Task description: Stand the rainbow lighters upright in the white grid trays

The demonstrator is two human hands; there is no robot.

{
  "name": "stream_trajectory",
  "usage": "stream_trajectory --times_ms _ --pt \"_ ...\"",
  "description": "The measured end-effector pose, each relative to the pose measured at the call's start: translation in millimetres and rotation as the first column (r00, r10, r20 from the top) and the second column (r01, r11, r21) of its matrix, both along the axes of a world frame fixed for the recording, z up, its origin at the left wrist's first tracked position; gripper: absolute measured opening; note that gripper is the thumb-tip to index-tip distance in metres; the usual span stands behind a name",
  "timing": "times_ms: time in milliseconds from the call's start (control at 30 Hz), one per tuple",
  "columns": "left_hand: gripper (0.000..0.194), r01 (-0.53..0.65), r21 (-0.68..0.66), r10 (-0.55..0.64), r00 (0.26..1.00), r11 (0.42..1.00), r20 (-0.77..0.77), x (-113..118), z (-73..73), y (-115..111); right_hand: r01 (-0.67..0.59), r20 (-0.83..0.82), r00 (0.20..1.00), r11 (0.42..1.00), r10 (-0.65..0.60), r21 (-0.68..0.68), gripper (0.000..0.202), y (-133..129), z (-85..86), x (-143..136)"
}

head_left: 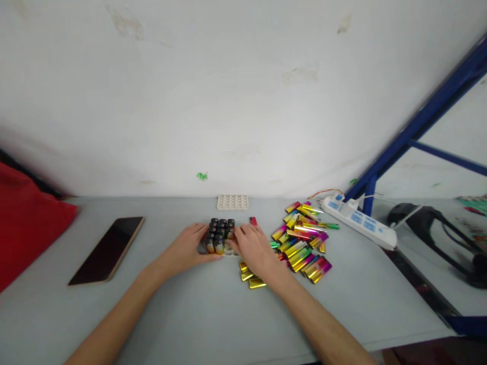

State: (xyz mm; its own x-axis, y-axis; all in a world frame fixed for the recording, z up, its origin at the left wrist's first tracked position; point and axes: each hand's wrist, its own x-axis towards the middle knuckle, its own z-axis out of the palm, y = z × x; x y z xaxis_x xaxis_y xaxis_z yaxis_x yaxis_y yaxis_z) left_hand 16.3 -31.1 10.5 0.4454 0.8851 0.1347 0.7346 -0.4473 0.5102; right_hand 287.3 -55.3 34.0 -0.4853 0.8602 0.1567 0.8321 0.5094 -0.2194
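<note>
Standing between the spread left hand [187, 244] and right hand [254, 247] (grip unclear) are black-topped pieces [219, 235].

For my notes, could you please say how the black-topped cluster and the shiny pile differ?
The black-topped cluster stands upright in rows; the shiny pile lies scattered. The cluster sits between the left hand and right hand; the pile lies mostly right of both. Both show yellow.

Head-worn camera, single view — faces forward and down; surface [182, 319] near below, wall [228, 101] ahead.
</note>
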Motion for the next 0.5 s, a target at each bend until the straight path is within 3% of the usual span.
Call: stream_trajectory --times_ms 133,300,433,500 --pt "0.063 -0.023 0.013 0.023 1.0 1.0 -0.02 -2.7 -4.0 3.5 -0.074 -0.135 0.988 0.997 0.07 -0.031 0.019 6.5 3.7 39.4" --pt "0.056 -0.022 0.009 0.022 0.999 1.0 -0.032 -1.9 -1.0 3.9 0.027 -0.27 0.962 0.999 -0.033 -0.024 0.021 25.1 1.6 107.1" --pt "0.061 0.008 0.018 -0.008 1.0 1.0 -0.007 -0.6 0.0 2.6 -0.042 -0.291 0.957 0.997 0.021 -0.067 0.035 31.8 -6.9 112.8" --pt "0.063 0.01 0.025 -0.01 1.0 1.0 -0.006 -1.2 -2.1 2.6 0.018 -0.265 0.963 0.996 -0.04 -0.086 0.029 32.2 -10.8 100.8"
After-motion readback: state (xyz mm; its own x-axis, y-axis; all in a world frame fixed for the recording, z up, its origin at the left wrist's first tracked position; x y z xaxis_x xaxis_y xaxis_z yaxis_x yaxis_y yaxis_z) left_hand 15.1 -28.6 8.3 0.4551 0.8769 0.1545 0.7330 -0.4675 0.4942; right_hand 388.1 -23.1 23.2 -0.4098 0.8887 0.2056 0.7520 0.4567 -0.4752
